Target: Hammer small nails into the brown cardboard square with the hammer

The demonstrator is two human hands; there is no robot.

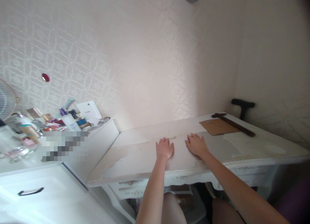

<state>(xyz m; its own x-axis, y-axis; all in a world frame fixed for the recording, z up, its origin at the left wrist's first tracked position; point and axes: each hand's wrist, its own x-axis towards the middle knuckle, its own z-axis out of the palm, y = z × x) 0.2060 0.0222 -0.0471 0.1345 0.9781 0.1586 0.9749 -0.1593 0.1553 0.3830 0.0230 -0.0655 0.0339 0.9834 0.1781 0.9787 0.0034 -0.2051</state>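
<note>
My left hand (164, 148) lies flat on the white table top (135, 159), fingers stretched out and holding nothing. My right hand (196, 144) rests flat beside it, a short gap apart, fingers also stretched and empty. Both hands sit near the middle of the table, pointing toward the wall. A brown flat board (218, 126) lies farther right at the back, with a dark wooden stick (234, 124) lying partly across it. Neither hand touches them.
A white cabinet (36, 188) with a black drawer handle (30, 191) stands at left, its top crowded with several cosmetic bottles and boxes (60, 119). A fan (6, 101) shows at the far left edge. A black T-shaped handle (242, 105) stands behind the table at right.
</note>
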